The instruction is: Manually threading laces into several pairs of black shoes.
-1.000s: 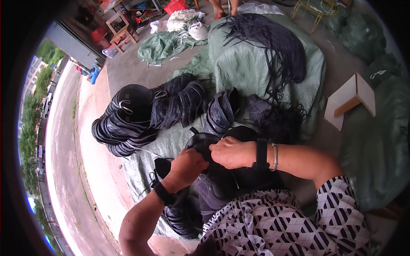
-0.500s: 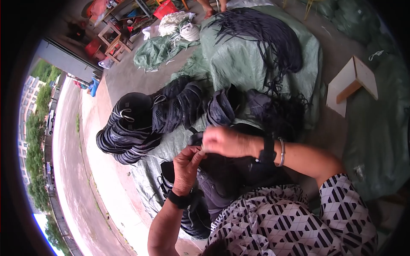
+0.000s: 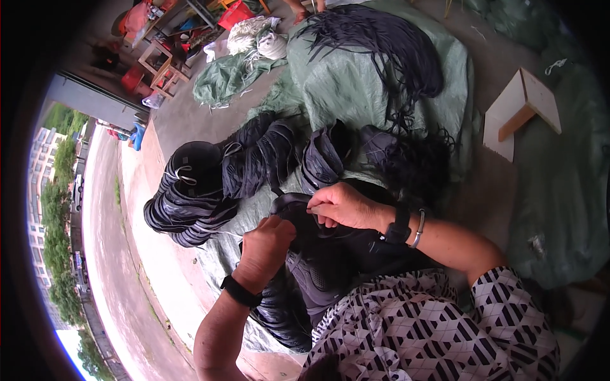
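Observation:
A black shoe upper [image 3: 321, 270] with a mesh patch lies on my lap, under my hands. My left hand [image 3: 268, 244] is closed in a fist beside its left edge. Just above the upper, my right hand [image 3: 349, 206] is closed in a pinch, thumb against fingers. What either hand holds is too small or hidden to make out. Bundles of nested black shoe uppers [image 3: 190, 203] stand ahead to the left, some tied with white cord. Another stack of uppers [image 3: 276, 314] lies below my left wrist, partly hidden by my arm.
Long black laces [image 3: 406, 54] drape over a green tarp-covered heap [image 3: 337, 79] ahead. A tangle of black laces [image 3: 419, 162] lies nearer. A wooden board piece [image 3: 524, 114] stands at right. White cord bundles [image 3: 254, 38], a wooden stool [image 3: 164, 66] and a person's hands [image 3: 305, 11] are farther off.
My hands have drawn apart: the left moved left and down and curled into a fist, the right shifted slightly right. The view has tilted a little.

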Available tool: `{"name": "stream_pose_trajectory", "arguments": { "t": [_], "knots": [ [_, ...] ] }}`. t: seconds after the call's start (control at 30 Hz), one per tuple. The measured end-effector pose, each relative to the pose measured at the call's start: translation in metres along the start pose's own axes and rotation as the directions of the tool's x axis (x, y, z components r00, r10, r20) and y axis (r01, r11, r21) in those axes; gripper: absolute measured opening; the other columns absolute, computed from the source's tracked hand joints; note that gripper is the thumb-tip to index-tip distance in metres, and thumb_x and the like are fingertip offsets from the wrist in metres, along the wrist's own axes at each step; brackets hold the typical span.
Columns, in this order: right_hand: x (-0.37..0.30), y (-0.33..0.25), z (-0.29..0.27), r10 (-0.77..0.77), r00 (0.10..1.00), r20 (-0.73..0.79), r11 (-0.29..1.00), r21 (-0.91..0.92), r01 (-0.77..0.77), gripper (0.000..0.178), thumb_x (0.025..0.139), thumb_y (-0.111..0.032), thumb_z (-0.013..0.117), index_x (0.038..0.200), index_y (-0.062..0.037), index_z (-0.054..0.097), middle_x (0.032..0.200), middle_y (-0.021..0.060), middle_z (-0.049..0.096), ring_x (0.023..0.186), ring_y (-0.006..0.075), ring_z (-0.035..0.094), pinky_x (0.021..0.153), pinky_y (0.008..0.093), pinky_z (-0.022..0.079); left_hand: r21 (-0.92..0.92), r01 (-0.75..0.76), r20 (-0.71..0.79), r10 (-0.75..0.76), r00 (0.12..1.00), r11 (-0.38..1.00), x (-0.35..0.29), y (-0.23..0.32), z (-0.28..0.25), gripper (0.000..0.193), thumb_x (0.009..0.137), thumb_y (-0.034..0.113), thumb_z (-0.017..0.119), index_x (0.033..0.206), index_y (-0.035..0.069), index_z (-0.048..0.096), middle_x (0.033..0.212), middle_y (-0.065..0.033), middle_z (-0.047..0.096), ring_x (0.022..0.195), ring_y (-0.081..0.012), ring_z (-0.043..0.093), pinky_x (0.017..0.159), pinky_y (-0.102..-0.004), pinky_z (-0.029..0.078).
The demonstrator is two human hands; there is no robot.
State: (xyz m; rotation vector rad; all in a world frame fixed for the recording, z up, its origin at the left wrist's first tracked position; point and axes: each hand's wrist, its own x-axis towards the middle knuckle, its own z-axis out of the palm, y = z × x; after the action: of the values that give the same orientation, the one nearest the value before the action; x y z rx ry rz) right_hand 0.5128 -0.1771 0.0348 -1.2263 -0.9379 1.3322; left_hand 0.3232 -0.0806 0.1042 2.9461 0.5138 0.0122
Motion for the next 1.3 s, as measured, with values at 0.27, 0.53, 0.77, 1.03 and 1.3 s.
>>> {"name": "stream_pose_trajectory", "arguments": {
  "t": [0.27,0.53,0.77,1.03,1.3],
  "knots": [
    [-0.005,-0.001,-0.004,-0.066,0.996,0.054,0.994,-0.088,0.071,0.016,0.089,-0.015,0.059,0.093,-0.0009,0.065,0.066,0.0020,0.061,0.053,0.0063,0.055,0.049,0.0208,0.043,0.131,-0.032,0.162,0.011,0.987,0.991,0.008,0.008,-0.009,0.009,0.073,0.004,0.061,0.076,0.009,0.055,0.075,-0.0076,0.057,0.075,-0.0267,0.062,0.059,-0.0374,0.050],
    [-0.006,0.003,-0.004,-0.103,0.991,0.082,0.991,-0.075,0.109,0.017,0.092,-0.015,0.056,0.095,-0.0014,0.065,0.069,0.0014,0.061,0.054,0.0054,0.054,0.050,0.0187,0.042,0.165,0.006,0.224,-0.044,0.974,0.986,0.011,0.014,-0.002,0.004,0.076,0.006,0.058,0.075,0.006,0.054,0.078,-0.0108,0.059,0.077,-0.0294,0.062,0.063,-0.0409,0.050],
    [-0.005,0.000,-0.005,-0.078,0.996,0.037,0.996,0.041,0.077,0.017,0.093,-0.012,0.052,0.101,0.0010,0.060,0.073,0.0032,0.060,0.057,0.0060,0.055,0.050,0.0193,0.043,-0.185,0.256,0.122,-0.236,0.964,0.949,-0.007,0.011,0.016,0.013,0.078,0.010,0.057,0.090,0.010,0.061,0.085,-0.0085,0.060,0.082,-0.0288,0.062,0.069,-0.0403,0.049],
    [-0.004,0.005,-0.006,-0.143,0.988,0.064,0.990,0.020,0.142,0.024,0.091,-0.011,0.054,0.112,0.0014,0.052,0.075,0.0062,0.063,0.056,0.0072,0.055,0.052,0.0208,0.044,-0.270,0.435,0.031,-0.444,0.896,0.859,-0.003,0.034,0.024,0.024,0.078,0.010,0.057,0.102,0.013,0.057,0.084,-0.0059,0.064,0.085,-0.0269,0.063,0.068,-0.0406,0.049],
    [-0.006,0.006,-0.018,-0.052,0.999,0.004,0.974,0.223,0.049,0.021,0.092,-0.018,0.056,0.104,-0.0012,0.054,0.082,0.0087,0.066,0.057,0.0077,0.056,0.053,0.0211,0.046,0.420,-0.155,0.158,0.095,0.983,0.894,0.008,0.049,0.016,0.012,0.072,0.010,0.061,0.084,0.010,0.059,0.079,-0.0035,0.053,0.079,-0.0216,0.058,0.057,-0.0319,0.050]
  ]
}}
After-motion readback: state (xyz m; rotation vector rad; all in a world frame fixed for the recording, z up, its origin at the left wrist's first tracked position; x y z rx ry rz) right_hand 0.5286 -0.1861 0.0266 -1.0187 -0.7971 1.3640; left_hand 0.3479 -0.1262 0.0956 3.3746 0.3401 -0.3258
